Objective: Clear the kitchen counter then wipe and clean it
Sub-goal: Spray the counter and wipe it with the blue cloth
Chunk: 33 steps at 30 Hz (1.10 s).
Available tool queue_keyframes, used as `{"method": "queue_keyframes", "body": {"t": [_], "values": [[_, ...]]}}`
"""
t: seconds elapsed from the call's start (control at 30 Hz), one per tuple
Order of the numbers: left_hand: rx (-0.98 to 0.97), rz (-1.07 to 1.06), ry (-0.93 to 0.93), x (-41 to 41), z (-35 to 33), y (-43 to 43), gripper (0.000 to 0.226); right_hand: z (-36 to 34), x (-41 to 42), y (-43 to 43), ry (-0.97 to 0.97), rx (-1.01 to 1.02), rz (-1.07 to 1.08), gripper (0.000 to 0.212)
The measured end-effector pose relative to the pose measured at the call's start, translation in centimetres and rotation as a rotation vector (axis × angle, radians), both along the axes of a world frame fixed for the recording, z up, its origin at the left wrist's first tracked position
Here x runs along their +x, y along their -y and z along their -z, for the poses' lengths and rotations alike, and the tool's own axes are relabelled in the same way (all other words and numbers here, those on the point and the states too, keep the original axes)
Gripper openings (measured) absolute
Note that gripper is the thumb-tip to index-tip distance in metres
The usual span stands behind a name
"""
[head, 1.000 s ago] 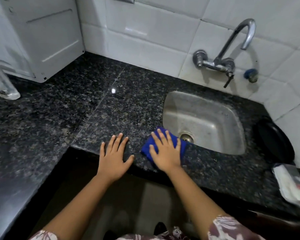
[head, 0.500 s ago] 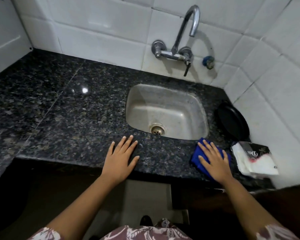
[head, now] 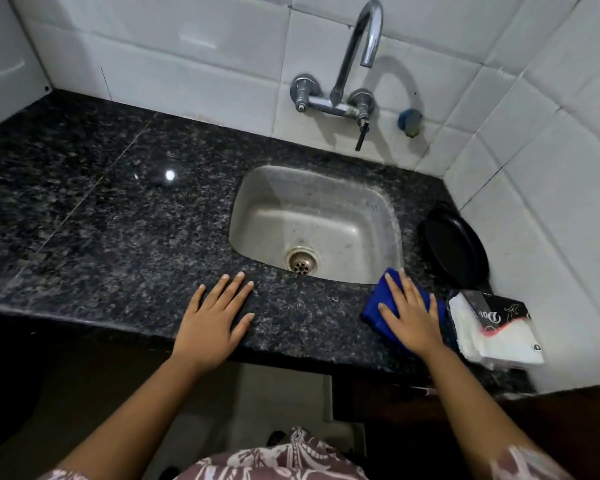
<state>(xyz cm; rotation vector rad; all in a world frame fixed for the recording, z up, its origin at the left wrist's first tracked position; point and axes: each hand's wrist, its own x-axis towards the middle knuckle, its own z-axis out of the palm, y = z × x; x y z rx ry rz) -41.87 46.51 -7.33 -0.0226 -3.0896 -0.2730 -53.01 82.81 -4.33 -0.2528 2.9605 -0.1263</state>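
Pressure was why my right hand point(head: 409, 317) lay flat on top of the blue cloth point(head: 378, 292) rather than curled round it. My fingers point(head: 398, 294) were straight and spread, palm down, nothing pinched, so the whole folded pad met the stone. The cloth sat on the counter point(head: 118, 237), on the narrow front strip just beside the near right corner of the sink point(head: 326, 202), its top corner reaching the basin's rim. My left hand point(head: 215, 317) was open too, flat on bare granite near the front edge, below and left of the drain point(head: 301, 262). It held nothing, and I judge it was there to brace me as I leaned toward the corner.

Right of the cloth lay a packet of napkins point(head: 496, 330), touching my hand or just short of it; I could not tell which. Behind the packet a black pan point(head: 456, 247) rested against the tiled wall point(head: 551, 202). Both were parked in that corner, I think, to keep them out of the cloth's path. By my reckoning the clearing was only partly done: wiping was the step in hand, yet the stone under those two things could not be reached until they were lifted away. No water ran from the tap point(head: 357, 46).
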Motion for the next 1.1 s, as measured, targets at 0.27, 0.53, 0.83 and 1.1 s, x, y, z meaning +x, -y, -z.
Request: {"method": "queue_keyframes", "body": {"t": [0.27,0.53,0.83,1.1], "values": [[0.051,0.016,-0.017,0.0,-0.1,0.0,0.070,-1.0,-3.5,0.3,0.040,0.010,0.010,0.065],[0.112,-0.214,-0.025,3.7,-0.1,4.0,0.070,0.3,5.5,1.7,-0.021,0.025,0.098,0.073],[0.114,-0.316,-0.028,8.8,-0.5,10.2,0.065,0.1,5.3,22.0,-0.064,-0.032,-0.193,0.081],[0.199,-0.319,-0.100,10.8,-1.0,13.5,0.059,-1.9,5.2,36.9,0.288,-0.256,-0.333,0.061]]}}
